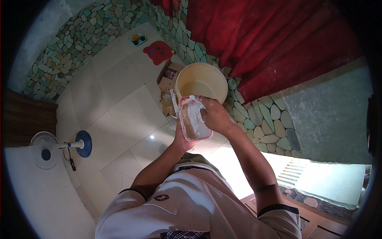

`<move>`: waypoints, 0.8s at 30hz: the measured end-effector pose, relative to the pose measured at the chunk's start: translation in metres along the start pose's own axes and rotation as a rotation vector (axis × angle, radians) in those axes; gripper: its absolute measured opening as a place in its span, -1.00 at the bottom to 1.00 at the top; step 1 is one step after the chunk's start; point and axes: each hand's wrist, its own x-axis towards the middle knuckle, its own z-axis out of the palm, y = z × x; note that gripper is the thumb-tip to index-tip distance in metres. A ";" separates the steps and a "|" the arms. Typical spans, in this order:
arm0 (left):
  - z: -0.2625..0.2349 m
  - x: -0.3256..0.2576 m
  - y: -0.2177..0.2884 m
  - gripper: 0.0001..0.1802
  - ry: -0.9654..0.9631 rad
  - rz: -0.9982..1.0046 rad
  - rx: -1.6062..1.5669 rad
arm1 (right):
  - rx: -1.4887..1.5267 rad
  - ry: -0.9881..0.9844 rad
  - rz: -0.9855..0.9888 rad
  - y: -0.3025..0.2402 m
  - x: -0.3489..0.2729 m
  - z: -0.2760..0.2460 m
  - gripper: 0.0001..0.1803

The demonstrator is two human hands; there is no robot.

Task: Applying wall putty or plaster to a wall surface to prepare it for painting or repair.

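Note:
In front of my body I hold a shallow rectangular tub (194,138) with a red rim, smeared with white. White powdery or pasty stuff (195,113) lies along its right half, beside a brownish area on the left. My left hand (182,137) is closed under the tub and supports it from below. My right hand (217,115) reaches over the tub's right side with curled fingers in the white stuff; whether they grip anything is hidden. Just beyond the tub stands a large cream bucket (221,77), with pale residue on its inner wall.
Left of the bucket are an opened cardboard box (166,84) and a red mat (158,52). A small blue tray (137,39) lies farther off on the tiled floor (127,103). A standing fan (82,143) is at the left. A red curtain (270,40) hangs at the right.

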 end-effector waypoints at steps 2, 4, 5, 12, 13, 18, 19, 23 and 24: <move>0.000 0.000 0.000 -0.37 0.012 -0.010 0.002 | 0.003 -0.025 -0.004 0.001 0.002 -0.001 -0.59; 0.001 0.000 0.000 -0.37 0.004 -0.012 -0.002 | -0.015 -0.063 0.012 0.004 0.002 0.000 -0.60; 0.001 0.001 -0.001 -0.37 -0.005 -0.015 -0.007 | -0.034 -0.100 0.028 0.006 0.002 0.001 -0.62; 0.003 0.004 0.001 -0.38 0.019 -0.028 -0.009 | -0.057 -0.133 0.061 0.001 0.001 -0.001 -0.58; 0.002 0.005 0.002 -0.38 0.008 -0.033 -0.020 | -0.044 -0.120 0.060 -0.001 0.003 -0.002 -0.60; 0.007 0.005 0.004 -0.38 -0.023 -0.021 -0.015 | -0.052 -0.141 0.136 -0.007 0.007 -0.008 -0.66; 0.006 0.007 0.004 -0.38 -0.020 -0.010 -0.013 | -0.128 -0.169 0.162 -0.008 0.007 -0.008 -0.68; 0.007 0.009 0.006 -0.39 -0.003 -0.012 0.004 | -0.225 -0.176 0.159 -0.005 0.006 0.001 -0.71; 0.007 0.009 0.007 -0.39 -0.001 -0.012 0.003 | -0.224 -0.177 0.160 -0.005 0.006 0.002 -0.71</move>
